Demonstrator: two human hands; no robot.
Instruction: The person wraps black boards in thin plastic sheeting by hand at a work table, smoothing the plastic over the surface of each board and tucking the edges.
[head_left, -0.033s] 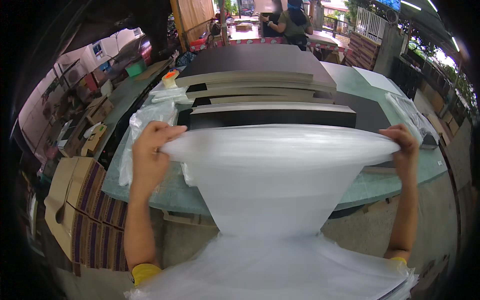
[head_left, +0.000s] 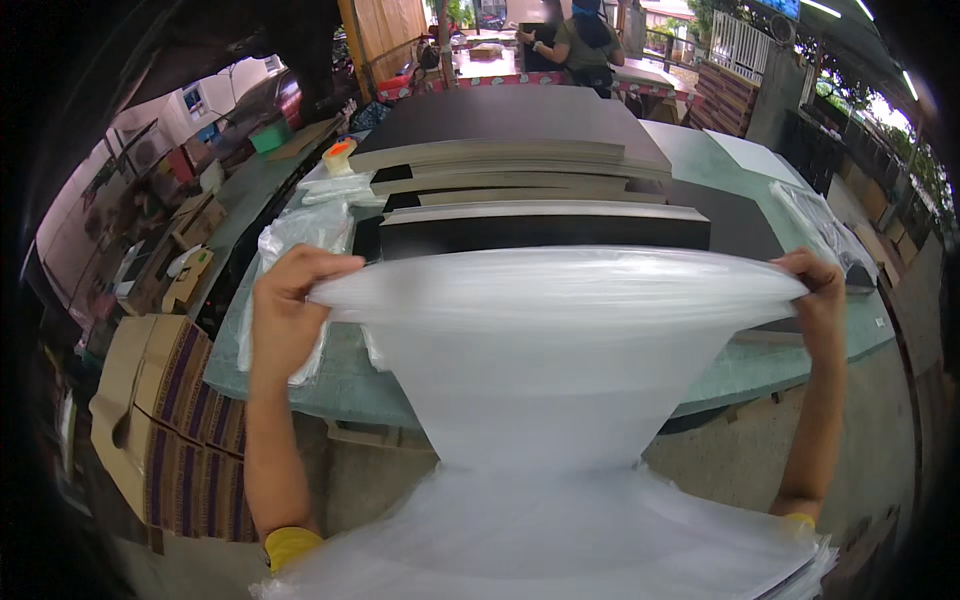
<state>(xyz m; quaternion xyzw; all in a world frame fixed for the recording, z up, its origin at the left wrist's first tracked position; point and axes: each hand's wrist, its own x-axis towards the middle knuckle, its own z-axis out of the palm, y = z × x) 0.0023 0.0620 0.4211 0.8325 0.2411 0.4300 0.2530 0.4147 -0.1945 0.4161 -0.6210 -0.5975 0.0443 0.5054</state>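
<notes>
A thick sheaf of clear plastic sheets [head_left: 550, 380] stretches between my hands and fans out toward me at the lower edge. My left hand [head_left: 290, 305] pinches its far left corner. At the far right corner, my right hand [head_left: 815, 290] grips it with the fingers curled round the edge. The sheets' far edge is drawn taut and partly folded over. Just beyond it, a stack of black boards [head_left: 500, 130] with pale edges lies on the green table [head_left: 400, 395]. Whether the plastic is bags or plain sheets, I cannot tell.
Clear plastic packets [head_left: 310, 235] and a tape roll [head_left: 340, 155] lie left of the boards. More plastic [head_left: 825, 240] rests at the table's right side. Flattened cardboard boxes [head_left: 165, 430] are stacked on the lower left. A co-worker [head_left: 585, 50] stands at a far table.
Both hands have moved slightly outward, the left one to the left and the right one to the right. The far edge of the plastic is pulled a little wider.
</notes>
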